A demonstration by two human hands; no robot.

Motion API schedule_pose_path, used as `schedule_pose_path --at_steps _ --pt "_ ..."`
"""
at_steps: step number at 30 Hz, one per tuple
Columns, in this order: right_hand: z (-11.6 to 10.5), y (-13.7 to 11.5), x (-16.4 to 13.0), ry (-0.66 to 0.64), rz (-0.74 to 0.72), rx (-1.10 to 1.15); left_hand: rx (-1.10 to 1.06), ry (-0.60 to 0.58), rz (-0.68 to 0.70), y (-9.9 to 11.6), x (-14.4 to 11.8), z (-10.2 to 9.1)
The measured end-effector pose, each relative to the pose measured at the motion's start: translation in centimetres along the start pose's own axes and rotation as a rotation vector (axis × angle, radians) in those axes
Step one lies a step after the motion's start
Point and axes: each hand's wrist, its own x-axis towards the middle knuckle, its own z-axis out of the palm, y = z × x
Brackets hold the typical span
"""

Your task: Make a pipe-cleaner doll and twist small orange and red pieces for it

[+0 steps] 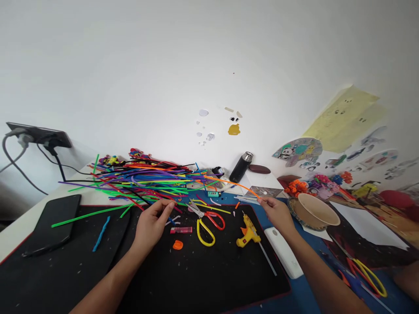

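My right hand (273, 211) pinches the end of an orange pipe cleaner (240, 185), which curves up and left toward the pile of coloured pipe cleaners (157, 176). My left hand (155, 220) is closed in a pinch above the black mat, in front of the pile; what sits between its fingertips, if anything, is too small to make out. Between the hands lie scissors (206, 222) with one yellow and one red handle, blades parted. Near them are a pink lighter (181, 230) and a coiled orange piece (177, 245). A yellow glue gun (248, 231) rests left of my right forearm.
A dark phone (54, 222) and a twisted blue piece (101, 233) lie at left. A black flask (241, 167) stands near the wall. At right are a white case (284, 253), a bowl (317, 209), more scissors (363, 270) and part of another person's hand (407, 279).
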Motion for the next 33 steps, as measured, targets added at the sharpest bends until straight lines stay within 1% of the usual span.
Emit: schedule_pose_path --at_steps 1,3,5,7,9,11,13,15,17,19,22,25,28,31,33 --pt "0.1 0.1 -0.9 -0.032 0.043 0.133 -0.038 0.003 -0.021 0.1 0.0 0.1" --pt "0.9 -0.3 -2.8 -0.128 0.064 0.338 -0.117 -0.025 -0.081 0.3 0.0 0.2" --pt "2.5 -1.4 -4.6 -0.193 0.09 0.465 -0.205 -0.109 -0.149 0.4 0.0 0.3" --pt "4.8 -2.8 -6.1 -0.265 0.089 0.524 -0.27 -0.23 -0.205 0.4 0.1 0.5" --pt "7.5 -4.1 -7.5 -0.332 0.017 0.508 -0.319 -0.336 -0.223 0.3 0.2 0.5" --pt "10.1 -5.3 -8.7 -0.404 -0.118 0.433 -0.383 -0.402 -0.239 0.2 0.3 0.4" --pt "12.3 -6.3 -9.7 -0.431 -0.249 0.355 -0.465 -0.415 -0.263 0.0 0.4 0.3" --pt "13.7 -6.8 -10.5 -0.449 -0.309 0.31 -0.536 -0.364 -0.297 -0.1 0.6 0.1" --pt "14.4 -7.0 -10.8 -0.445 -0.32 0.294 -0.596 -0.293 -0.324 -0.2 1.0 -0.2" --pt "14.5 -7.0 -10.6 -0.42 -0.311 0.31 -0.662 -0.215 -0.329 -0.4 1.5 -0.5" --pt "14.0 -7.0 -9.9 -0.365 -0.227 0.447 -0.748 -0.125 -0.338 -0.5 2.0 -1.0" --pt "13.5 -7.9 -9.2 -0.364 -0.029 0.732 -0.801 -0.111 -0.359 -0.2 2.1 -1.2" --pt "13.5 -9.7 -9.0 -0.337 0.093 1.053 -0.843 -0.138 -0.37 0.5 1.9 -1.3" --pt "14.0 -11.7 -8.8 -0.351 0.146 1.257 -0.881 -0.155 -0.396 1.0 1.8 -1.2" --pt "14.5 -12.9 -8.8 -0.367 0.134 1.336 -0.893 -0.153 -0.415 1.1 1.7 -1.2"
